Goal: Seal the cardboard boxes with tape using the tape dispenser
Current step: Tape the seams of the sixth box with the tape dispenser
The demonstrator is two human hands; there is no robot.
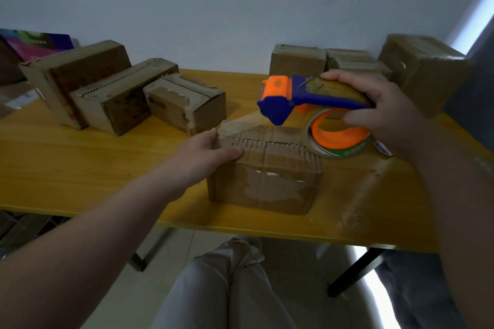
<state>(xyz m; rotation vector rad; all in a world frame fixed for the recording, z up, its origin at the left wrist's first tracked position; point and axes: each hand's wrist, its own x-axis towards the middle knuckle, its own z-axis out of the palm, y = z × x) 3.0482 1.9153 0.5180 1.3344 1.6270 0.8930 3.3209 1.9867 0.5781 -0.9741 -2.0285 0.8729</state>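
Brown cardboard box (263, 168) sits right at the near edge of the yellow wooden tabletop (80, 168), and below that edge are the person's knees in pale trousers (222, 288). Torn old tape patches its front face, and a ragged perforated seam runs across its top.

Left hand (213, 147) is clamped on the box's top left corner, thumb lying flat along the top and fingers folded over the end, just where the tape end sits.

From that corner a clear tape strip (240, 121) stretches up and to the right, taut in the air, into the mouth of the blue-and-orange plastic tape dispenser (307, 101).

Right hand (382, 112) has the dispenser's handle wrapped tight, holding it above the box's right end. The tape roll (339, 141) on its orange hub hangs just over the box's top right edge.

Further back on the left, three more cardboard boxes (120, 98) lie side by side, touching. On the far right is a cluster of cardboard boxes (296, 61), blurred. At the far left a purple printed carton (34, 42) stands against the white wall (213, 8).
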